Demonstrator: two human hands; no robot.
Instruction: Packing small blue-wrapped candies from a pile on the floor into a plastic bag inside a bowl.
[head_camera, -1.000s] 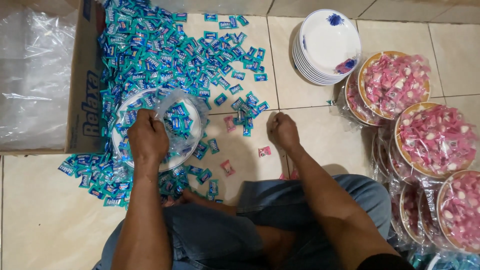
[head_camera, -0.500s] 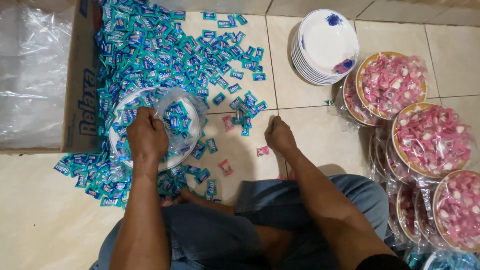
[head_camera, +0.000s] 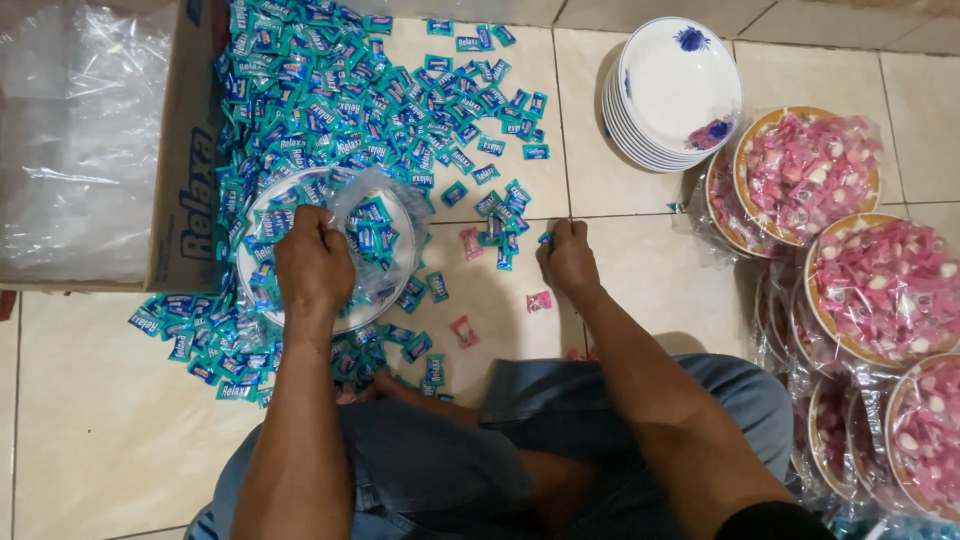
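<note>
Floor: pale tiled floor (head_camera: 110, 420) under us, seen from above; we sit with our denim-clad legs folded at 6 o'clock.
Plate and bag: white plate (head_camera: 370, 310) lies on the floor at 9 o'clock from frame centre, ringed by wrappers, with a clear plastic bag (head_camera: 385, 225) over it holding some teal sweets.
Left hand: our left hand (head_camera: 313, 262) is closed in a fist on the mouth of the bag, knuckles up, over the plate.
Right hand: our right hand (head_camera: 568, 258) rests on the floor near centre, fingers curled together on a small teal sweet; whether it is truly pinched we cannot tell.
Loose sweets: teal wrapped sweets (head_camera: 330, 90) spread in a heap from 12 o'clock down round the plate; a few pink sweets (head_camera: 539, 300) lie between our hands.
Doing it well: we judge it best to keep the bag mouth held wide and steady over the plate, and gather only teal pieces, leaving the pink.
Change: against half a second ago, our right hand has moved up and away from us, towards the teal scatter; our left hand holds its place.
Around: cardboard box (head_camera: 190, 170) with clear lining at 10 o'clock; stack of white plates (head_camera: 675, 90) at 1 o'clock; bagged plates of pink sweets (head_camera: 870, 290) at 3 o'clock.
</note>
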